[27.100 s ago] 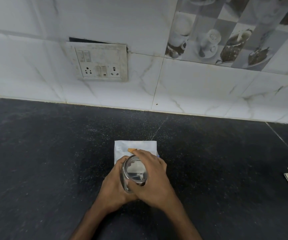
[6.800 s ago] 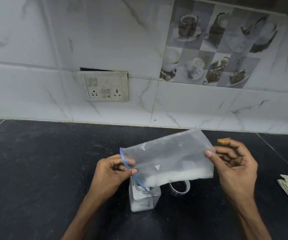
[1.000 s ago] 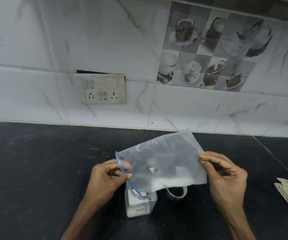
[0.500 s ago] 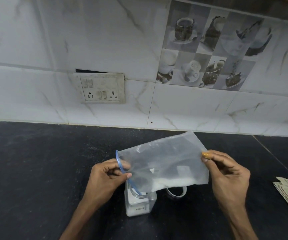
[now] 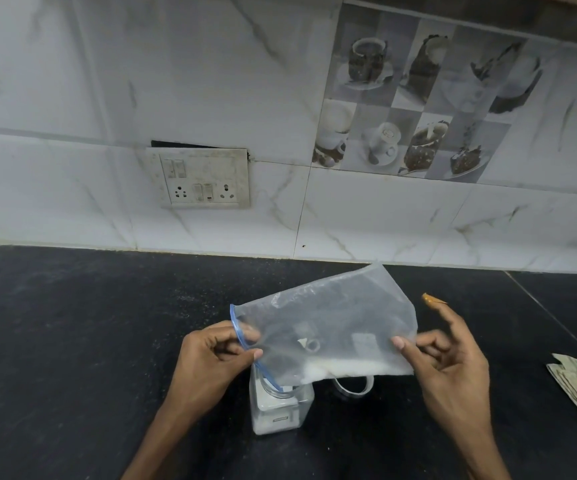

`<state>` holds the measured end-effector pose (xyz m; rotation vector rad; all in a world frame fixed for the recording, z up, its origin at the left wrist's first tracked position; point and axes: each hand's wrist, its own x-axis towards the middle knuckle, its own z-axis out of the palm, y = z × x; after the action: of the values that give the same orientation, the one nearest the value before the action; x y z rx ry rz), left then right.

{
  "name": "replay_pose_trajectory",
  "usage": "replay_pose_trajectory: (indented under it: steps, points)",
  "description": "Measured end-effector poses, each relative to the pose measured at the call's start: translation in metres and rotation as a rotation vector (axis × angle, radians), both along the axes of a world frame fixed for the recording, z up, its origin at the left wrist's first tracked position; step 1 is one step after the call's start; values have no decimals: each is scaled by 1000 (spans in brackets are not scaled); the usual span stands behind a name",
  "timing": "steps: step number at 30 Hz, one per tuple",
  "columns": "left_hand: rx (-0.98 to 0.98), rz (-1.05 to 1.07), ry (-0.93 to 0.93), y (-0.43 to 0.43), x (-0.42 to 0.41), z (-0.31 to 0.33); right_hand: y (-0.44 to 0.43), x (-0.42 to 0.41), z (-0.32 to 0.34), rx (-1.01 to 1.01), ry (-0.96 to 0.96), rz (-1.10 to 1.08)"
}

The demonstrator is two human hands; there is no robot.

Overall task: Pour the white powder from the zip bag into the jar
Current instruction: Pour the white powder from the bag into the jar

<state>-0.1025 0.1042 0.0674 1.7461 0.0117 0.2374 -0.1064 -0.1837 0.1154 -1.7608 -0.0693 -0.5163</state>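
My left hand (image 5: 211, 362) pinches the zip bag (image 5: 325, 330) at its blue mouth over the jar (image 5: 282, 407); my right hand (image 5: 450, 362) nips its far edge, fingers otherwise loose. The film looks limp, light and slippery: hold the edges.

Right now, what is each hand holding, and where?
Both hold the zip bag: left hand pinches its blue zip mouth, right hand its closed bottom edge.

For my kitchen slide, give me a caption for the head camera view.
Both hands tilt a zip bag of white powder into an open jar.
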Motion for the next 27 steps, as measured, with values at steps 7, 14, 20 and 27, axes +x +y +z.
replay_pose_trajectory:
  steps: [7, 14, 20, 27]
  points:
    - [17, -10, -11, -1, 1, 0, 3, -4, 1, 79, 50, -21]
    - [23, -16, -8, -2, -1, 1, 4, -6, 1, 129, 80, -26]
    - [13, -13, -13, -2, 0, 1, 7, -7, -1, 145, 71, -22]
    - [-2, -5, -8, -2, -1, 0, 13, -9, -4, 208, -1, -108]
